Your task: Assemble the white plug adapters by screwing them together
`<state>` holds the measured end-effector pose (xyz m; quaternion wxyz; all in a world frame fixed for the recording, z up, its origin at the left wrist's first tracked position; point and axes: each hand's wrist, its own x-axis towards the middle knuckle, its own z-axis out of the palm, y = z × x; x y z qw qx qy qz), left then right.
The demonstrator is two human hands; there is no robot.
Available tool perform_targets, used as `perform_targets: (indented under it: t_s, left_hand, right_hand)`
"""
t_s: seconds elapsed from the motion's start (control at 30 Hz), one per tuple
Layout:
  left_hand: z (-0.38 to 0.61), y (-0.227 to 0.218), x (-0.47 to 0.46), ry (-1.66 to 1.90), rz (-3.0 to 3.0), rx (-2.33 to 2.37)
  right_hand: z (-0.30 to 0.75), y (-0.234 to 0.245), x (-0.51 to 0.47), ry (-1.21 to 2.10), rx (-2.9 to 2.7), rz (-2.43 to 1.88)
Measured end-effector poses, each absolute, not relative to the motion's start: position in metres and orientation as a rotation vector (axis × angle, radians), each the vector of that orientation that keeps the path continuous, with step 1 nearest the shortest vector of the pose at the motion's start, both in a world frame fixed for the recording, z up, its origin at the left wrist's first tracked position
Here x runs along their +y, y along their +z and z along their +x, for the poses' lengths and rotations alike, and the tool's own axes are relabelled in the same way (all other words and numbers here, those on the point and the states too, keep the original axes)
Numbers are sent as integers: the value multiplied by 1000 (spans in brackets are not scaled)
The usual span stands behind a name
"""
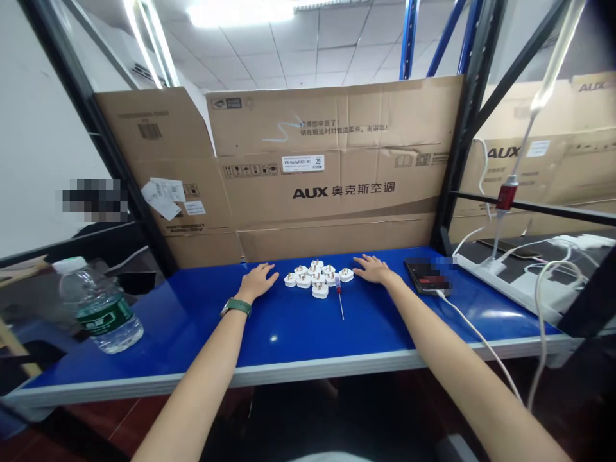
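Observation:
Several white three-pin plugs (320,291) lie grouped on the blue tabletop (298,333), their metal pins facing up. A screwdriver (340,299) with a clear and red handle rests by the front right of the group, its shaft pointing toward me. To the left of the plugs, my left hand (258,281) lies on the table with its fingers spread, a green-banded watch (237,307) on that wrist. On the other side, my right hand (373,268) is flat with fingers apart, close to the rightmost plug. Neither hand holds anything.
A water bottle (99,305) stands at the left end. On the right lie a phone (427,276) with a white cable (474,330) and a power strip (505,289). A cardboard panel (337,218) closes off the back between dark metal posts. Another person (103,224) is beyond the left post.

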<state>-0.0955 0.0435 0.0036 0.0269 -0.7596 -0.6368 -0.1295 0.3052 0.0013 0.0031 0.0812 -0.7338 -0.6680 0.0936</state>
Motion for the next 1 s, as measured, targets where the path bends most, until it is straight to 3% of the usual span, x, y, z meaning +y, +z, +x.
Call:
perform_targets:
  t_s: [0.17,0.6,1.0]
  left_hand:
    - [-94,-9,50,-184,-2425,-2056]
    - [-90,-16,46,-274,-2367,-2000]
    - [-98,-10,55,-132,-2474,-2038]
  right_hand:
    - [300,-14,13,349,-2083,-2207]
    - [298,-23,11,273,-2064,-2192]
    - [306,-13,18,351,-2096,-2193]
